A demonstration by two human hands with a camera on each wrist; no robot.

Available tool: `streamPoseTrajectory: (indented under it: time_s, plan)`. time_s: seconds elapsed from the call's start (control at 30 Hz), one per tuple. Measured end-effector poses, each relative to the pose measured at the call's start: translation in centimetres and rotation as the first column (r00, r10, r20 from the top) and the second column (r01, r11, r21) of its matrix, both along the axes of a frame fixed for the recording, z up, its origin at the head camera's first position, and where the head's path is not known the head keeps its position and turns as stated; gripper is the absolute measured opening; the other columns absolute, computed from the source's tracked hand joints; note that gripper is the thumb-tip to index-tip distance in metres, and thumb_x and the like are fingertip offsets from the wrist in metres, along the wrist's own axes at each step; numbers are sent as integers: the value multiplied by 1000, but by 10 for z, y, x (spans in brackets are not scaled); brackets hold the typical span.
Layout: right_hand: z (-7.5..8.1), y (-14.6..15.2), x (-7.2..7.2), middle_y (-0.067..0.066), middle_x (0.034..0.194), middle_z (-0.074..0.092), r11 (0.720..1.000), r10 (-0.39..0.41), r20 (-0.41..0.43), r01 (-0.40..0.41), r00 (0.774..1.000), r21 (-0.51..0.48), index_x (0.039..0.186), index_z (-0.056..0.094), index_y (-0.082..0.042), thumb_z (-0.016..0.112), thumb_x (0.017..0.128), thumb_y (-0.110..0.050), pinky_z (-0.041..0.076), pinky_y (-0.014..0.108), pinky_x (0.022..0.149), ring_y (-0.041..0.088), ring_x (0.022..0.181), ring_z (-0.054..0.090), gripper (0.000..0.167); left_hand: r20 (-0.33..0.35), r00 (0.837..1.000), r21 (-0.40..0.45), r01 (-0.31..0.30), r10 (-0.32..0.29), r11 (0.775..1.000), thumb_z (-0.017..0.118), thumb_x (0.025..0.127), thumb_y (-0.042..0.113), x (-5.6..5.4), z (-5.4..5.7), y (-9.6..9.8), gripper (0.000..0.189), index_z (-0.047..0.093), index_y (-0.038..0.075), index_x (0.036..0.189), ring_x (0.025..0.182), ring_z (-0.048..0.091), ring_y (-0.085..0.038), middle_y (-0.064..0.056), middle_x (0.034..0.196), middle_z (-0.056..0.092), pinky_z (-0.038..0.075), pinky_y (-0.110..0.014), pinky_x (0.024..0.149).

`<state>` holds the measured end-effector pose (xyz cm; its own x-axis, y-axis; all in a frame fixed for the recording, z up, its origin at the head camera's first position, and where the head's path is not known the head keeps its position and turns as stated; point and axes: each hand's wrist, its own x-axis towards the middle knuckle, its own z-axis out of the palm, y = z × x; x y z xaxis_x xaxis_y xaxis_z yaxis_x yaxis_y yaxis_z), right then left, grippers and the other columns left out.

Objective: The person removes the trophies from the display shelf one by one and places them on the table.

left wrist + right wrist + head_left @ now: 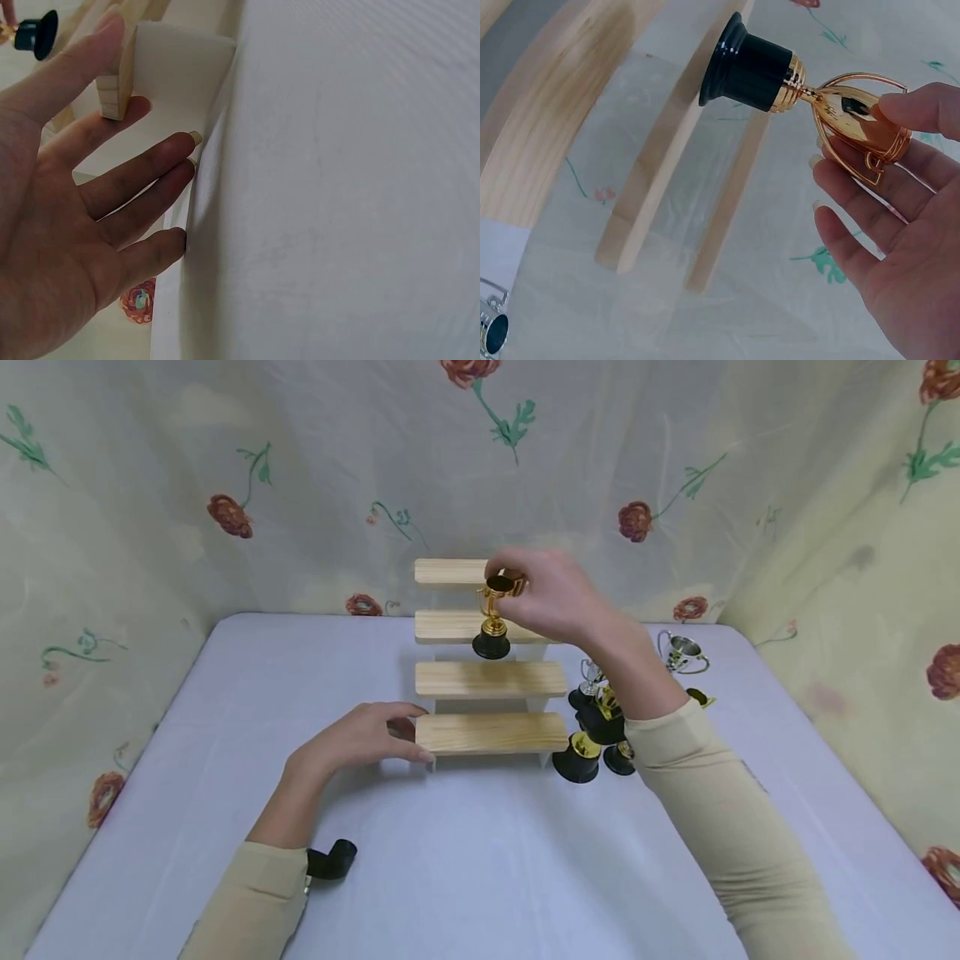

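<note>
My right hand pinches a small gold trophy cup by its bowl, with thumb and fingers around it. The trophy's black base points down, in front of the upper steps of a wooden tiered stand. In the right wrist view the gold trophy lies between thumb and fingers, its base near a step's edge. At the stand's left end, my left hand holds the lowest step between thumb and index finger. The left wrist view shows its other fingers extended beside the white side support.
Several gold and silver trophies stand or lie right of the stand, partly hidden by my right forearm; a silver cup is farther back. A black curved object is beside my left sleeve. Floral cloth surrounds the white-covered table.
</note>
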<state>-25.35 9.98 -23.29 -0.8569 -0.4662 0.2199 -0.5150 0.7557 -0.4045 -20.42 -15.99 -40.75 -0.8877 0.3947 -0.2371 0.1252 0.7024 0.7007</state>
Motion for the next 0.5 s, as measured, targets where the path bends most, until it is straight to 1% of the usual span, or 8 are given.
streamPoseTrajectory:
  time_s: [0.13, 0.27, 0.33, 0.5]
  plan:
    - [3, 4, 6, 3, 102, 68, 1000, 5, -8, -5, 1000, 23, 113, 67, -18, 61, 84, -19, 45, 38, 82, 20, 93, 59, 29, -4, 1000, 3, 11, -11, 1000, 79, 73, 60, 0, 0, -2, 77, 55, 27, 139, 111, 60, -18, 1, 119, 68, 48, -41, 94]
    - [3, 9, 11, 2, 100, 67, 999, 10, -8, -10, 1000, 33, 111, 68, -19, 61, 84, -18, 43, 36, 79, 20, 90, 57, 28, -6, 1000, 8, 1, -1, 1000, 80, 73, 59, -1, 0, -3, 76, 56, 28, 138, 110, 60, -18, 2, 117, 68, 48, -40, 93]
    - [2, 12, 14, 2, 100, 67, 999, 4, 4, -5, 1000, 34, 111, 68, -18, 62, 83, -18, 43, 36, 78, 21, 89, 57, 28, -4, 1000, 13, 2, -1, 1000, 80, 73, 59, -1, -1, -3, 76, 56, 28, 138, 110, 60, -18, 2, 117, 68, 48, -40, 93]
    - [0, 22, 21, 4, 99, 68, 998, -39, 36, 37, 999, 45, 112, 68, -17, 61, 82, -17, 42, 36, 78, 21, 89, 56, 31, -6, 1000, 15, 11, -10, 1000, 79, 73, 61, -1, -2, -3, 80, 54, 25, 140, 112, 60, -19, 1, 119, 68, 48, -42, 94]
